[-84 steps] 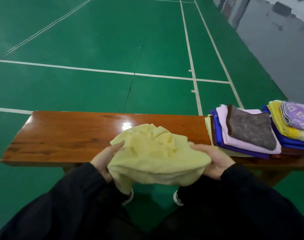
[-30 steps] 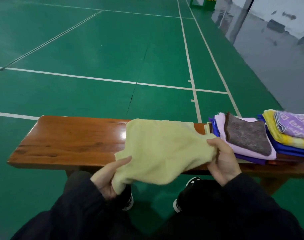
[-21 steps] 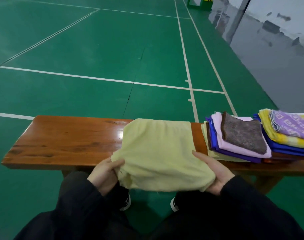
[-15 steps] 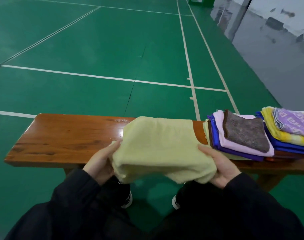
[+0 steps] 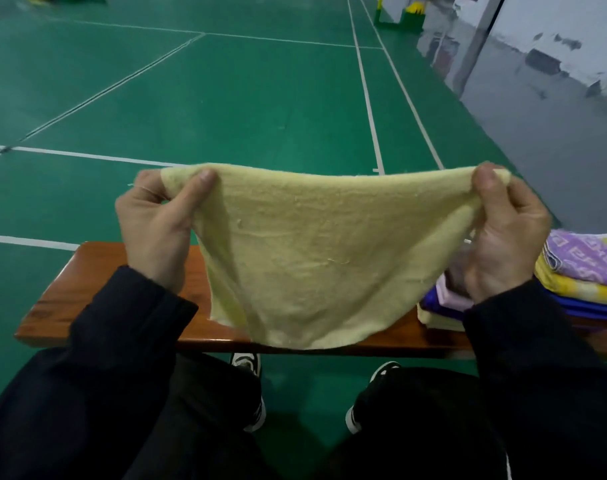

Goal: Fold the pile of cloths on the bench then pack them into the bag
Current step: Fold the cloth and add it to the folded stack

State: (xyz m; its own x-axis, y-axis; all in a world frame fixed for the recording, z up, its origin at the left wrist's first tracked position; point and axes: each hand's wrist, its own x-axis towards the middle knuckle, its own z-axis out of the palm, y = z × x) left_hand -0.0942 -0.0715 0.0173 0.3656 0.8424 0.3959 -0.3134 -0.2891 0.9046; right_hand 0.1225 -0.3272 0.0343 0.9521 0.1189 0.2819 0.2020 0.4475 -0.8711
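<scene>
Above bench [image 5: 87,289], hands hold yellow cloth [image 5: 312,265]

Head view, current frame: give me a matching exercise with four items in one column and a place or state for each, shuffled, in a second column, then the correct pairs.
Column one:
1. pale yellow cloth
2. purple patterned cloth
3. left hand
4. bench

Column two:
A. on top of the stack at the right
B. pinches the cloth's upper left corner
C. held up, spread between both hands
D. stands on the green floor, below the cloth

Pairs: 1-C, 2-A, 3-B, 4-D. The right hand pinches the other upper corner.
</scene>
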